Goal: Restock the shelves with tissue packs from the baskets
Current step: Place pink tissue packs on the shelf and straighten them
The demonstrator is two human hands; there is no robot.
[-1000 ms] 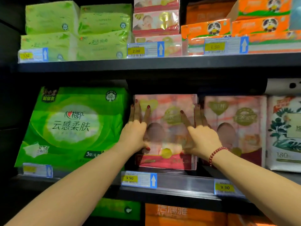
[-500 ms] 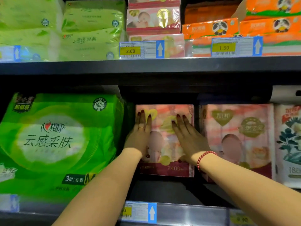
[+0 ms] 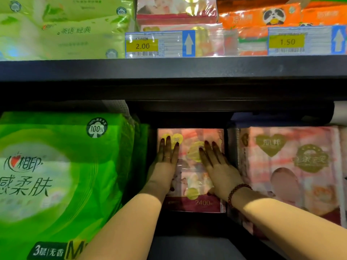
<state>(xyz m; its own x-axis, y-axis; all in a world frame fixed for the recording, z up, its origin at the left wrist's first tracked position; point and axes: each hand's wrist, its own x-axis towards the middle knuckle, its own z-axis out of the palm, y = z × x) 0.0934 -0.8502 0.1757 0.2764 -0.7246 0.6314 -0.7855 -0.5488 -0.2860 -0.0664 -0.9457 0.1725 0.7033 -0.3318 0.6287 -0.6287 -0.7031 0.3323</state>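
Head camera faces forward, close to the shelf.

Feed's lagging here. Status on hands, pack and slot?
Left hand and right hand flat on pink tissue pack, not gripping. Pack upright, deep between green pack and pink neighbour. Nothing blocking.

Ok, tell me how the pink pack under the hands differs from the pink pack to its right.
The pink pack under the hands sits deeper in the shelf, in shadow; the pink pack to its right stands nearer the front, better lit. Left hand and right hand press flat on the first; nothing touches the second. Both stand upright and show the same pink design.
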